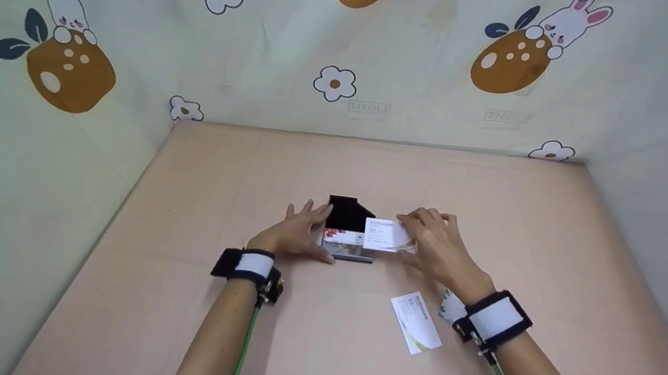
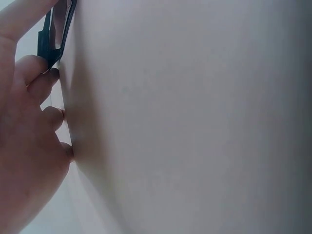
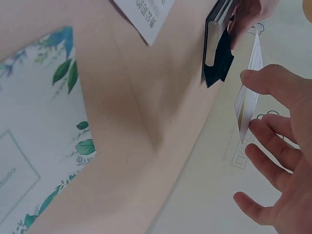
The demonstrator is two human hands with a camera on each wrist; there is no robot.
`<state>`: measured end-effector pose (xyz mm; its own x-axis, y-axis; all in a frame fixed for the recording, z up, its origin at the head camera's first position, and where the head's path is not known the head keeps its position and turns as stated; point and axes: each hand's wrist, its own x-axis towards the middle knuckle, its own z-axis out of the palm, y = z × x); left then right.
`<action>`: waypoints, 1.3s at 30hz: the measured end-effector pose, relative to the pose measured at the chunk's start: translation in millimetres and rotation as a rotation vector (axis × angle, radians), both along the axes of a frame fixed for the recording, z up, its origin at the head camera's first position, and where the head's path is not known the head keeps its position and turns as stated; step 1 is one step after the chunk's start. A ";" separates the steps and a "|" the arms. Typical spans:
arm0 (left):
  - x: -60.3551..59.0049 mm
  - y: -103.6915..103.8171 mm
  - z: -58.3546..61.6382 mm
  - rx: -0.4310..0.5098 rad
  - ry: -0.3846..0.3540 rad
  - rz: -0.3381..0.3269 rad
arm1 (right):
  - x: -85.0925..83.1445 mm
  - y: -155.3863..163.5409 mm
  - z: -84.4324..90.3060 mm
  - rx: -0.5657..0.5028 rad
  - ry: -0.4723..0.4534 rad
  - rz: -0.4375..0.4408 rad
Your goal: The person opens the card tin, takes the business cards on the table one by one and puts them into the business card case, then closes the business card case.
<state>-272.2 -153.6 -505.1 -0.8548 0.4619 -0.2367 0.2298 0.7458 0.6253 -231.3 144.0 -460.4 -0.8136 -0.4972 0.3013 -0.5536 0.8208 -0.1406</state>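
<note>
A black card case (image 1: 344, 215) lies on the table with its lid raised, and a card with a colourful print (image 1: 343, 236) sits inside. My left hand (image 1: 294, 233) grips the case at its left side, thumb at the near edge and fingers at the far part. In the left wrist view the dark frame of the case (image 2: 44, 46) shows between the fingers. My right hand (image 1: 439, 250) pinches a white business card (image 1: 384, 235) between thumb and fingers, just above the right side of the case. From the right wrist, this card looks nearly edge-on.
Another white business card (image 1: 416, 323) lies aslant on the table, nearer to me. Beside it, partly behind the right wrist strap, is a card with a leaf pattern (image 3: 44, 131). Cloth walls with bunny and flower prints surround the pinkish table (image 1: 248, 165).
</note>
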 end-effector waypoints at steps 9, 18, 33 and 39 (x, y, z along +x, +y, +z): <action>-0.1 -0.6 -0.3 0.004 0.002 0.002 | -9.8 -15.4 -1.8 0.018 -0.013 0.027; -0.5 -0.2 -1.0 -0.006 0.012 0.005 | -17.6 -32.8 -3.0 0.024 -0.036 0.047; 0.4 2.1 -1.9 -0.025 0.020 0.007 | -24.9 -53.7 -12.3 0.038 -0.058 0.067; 1.1 2.5 0.6 -0.017 0.002 0.019 | -28.0 -58.2 -13.8 0.050 -0.076 0.061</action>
<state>-271.1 -151.1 -504.6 -0.8638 0.4413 -0.2430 0.2163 0.7606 0.6121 -259.3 85.8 -474.1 -0.8012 -0.5592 0.2132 -0.5918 0.7931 -0.1437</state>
